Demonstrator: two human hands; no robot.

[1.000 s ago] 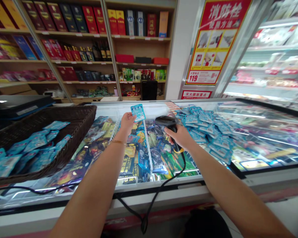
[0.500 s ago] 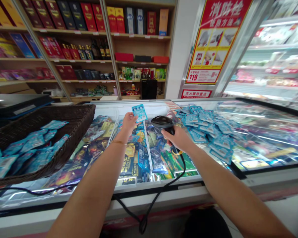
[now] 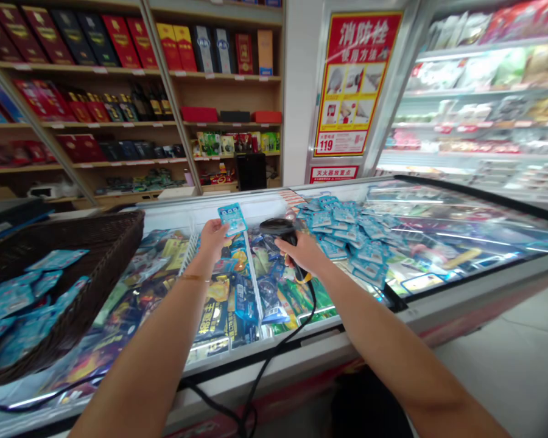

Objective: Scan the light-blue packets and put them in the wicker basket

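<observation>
The left hand (image 3: 213, 239) pinches a blue printed sachet (image 3: 234, 220) by its lower edge, close to the chest freezer's (image 3: 422, 316) far edge. Beside it, the right hand (image 3: 305, 253) grips a black barcode scanner (image 3: 276, 227), whose cable (image 3: 281, 344) crosses the near edge. Rightward, a heap of blue sachets (image 3: 354, 234) lies toward the far edge; leftward, a wicker basket (image 3: 119, 246) carries more.

The freezer's apparently glass top (image 3: 442, 210) carries a brown wicker basket (image 3: 104, 267) and heaped blue packets (image 3: 349, 230).
</observation>
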